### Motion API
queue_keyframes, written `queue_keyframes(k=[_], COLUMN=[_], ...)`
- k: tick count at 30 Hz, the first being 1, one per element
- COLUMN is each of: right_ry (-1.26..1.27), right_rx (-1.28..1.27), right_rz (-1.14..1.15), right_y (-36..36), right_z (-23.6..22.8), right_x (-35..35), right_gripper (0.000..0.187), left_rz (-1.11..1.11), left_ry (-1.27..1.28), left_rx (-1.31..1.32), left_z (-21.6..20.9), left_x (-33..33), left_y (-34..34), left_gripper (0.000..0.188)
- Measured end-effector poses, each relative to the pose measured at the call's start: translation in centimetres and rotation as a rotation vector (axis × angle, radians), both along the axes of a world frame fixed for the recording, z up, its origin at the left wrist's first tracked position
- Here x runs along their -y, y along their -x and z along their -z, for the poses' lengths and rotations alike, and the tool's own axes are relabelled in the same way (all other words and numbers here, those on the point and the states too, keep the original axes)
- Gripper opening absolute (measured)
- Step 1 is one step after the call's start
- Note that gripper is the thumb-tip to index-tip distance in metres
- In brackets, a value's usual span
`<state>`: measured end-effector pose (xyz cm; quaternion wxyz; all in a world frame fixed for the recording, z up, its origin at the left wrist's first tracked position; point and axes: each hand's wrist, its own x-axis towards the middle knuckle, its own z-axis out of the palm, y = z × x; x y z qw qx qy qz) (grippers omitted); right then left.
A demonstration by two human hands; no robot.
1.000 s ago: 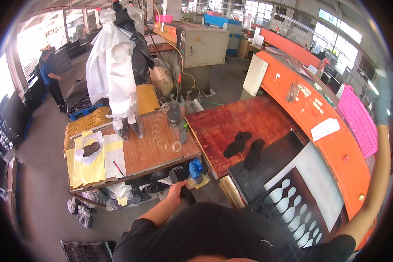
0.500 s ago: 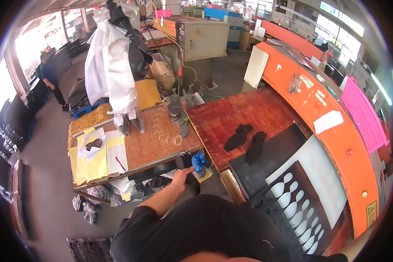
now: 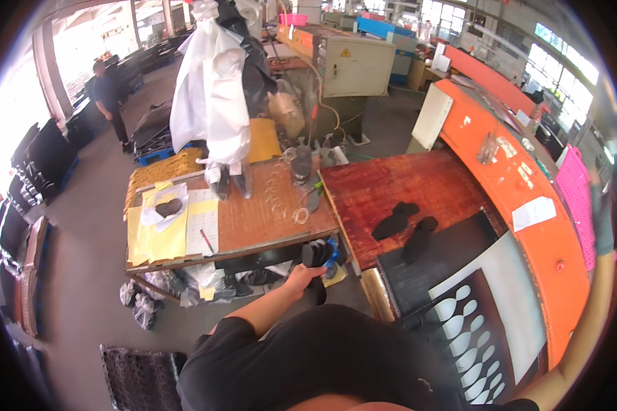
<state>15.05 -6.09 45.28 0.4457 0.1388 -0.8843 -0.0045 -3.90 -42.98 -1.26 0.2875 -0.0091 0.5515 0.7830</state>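
Observation:
My left hand (image 3: 303,279) is closed round a stack of black insole-shaped pieces (image 3: 317,255), held upright in front of the wooden table's edge. A blue crumpled wrap (image 3: 332,253) shows just behind the stack. My right arm reaches up along the far right side. My right hand (image 3: 602,222), in what looks like a grey-green glove, is beside the pink basket (image 3: 574,198); its fingers are blurred near the picture's rim. Two dark insole-shaped piles (image 3: 395,220) lie on the red board (image 3: 384,181). Nearer me, a dark sheet (image 3: 440,337) has rows of insole-shaped openings showing white.
An orange machine beam (image 3: 528,185) spans the right side. On the left, the wooden table (image 3: 247,226) bears yellow papers, a red pen and a coiled hose. White plastic bags (image 3: 216,89) hang above it. Another person (image 3: 106,99) stands at the far left.
The view has shifted, so the scene sits further right. My right hand has come into view, raised by the pink basket. My left hand still holds the black stack.

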Motion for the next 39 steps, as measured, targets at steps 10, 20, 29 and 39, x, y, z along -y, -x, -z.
queue_keyframes(k=[10, 20, 29, 39], right_ry=[0.389, 1.154, 1.183, 1.362], right_rx=[0.869, 0.990, 0.910, 0.899], right_rz=[-0.329, -0.666, -0.591, -0.542], right_y=[12.0, 13.2, 11.8, 9.9], right_z=[32.1, 37.7, 38.4, 38.7], right_x=[17.3, 21.3, 20.3, 18.8], right_gripper=[0.089, 0.057, 0.025, 0.024], left_rz=[0.203, 0.617, 0.661, 0.556], left_ry=[-0.038, 0.096, -0.229, 0.106], left_rx=[-0.271, -0.418, -0.166, -0.488], left_z=[-3.4, -3.6, -1.7, -1.8], left_x=[0.8, -0.8, -1.8, -3.7], left_y=[-0.9, -2.1, -3.2, -6.6], left_gripper=[0.046, 0.023, 0.041, 0.053])
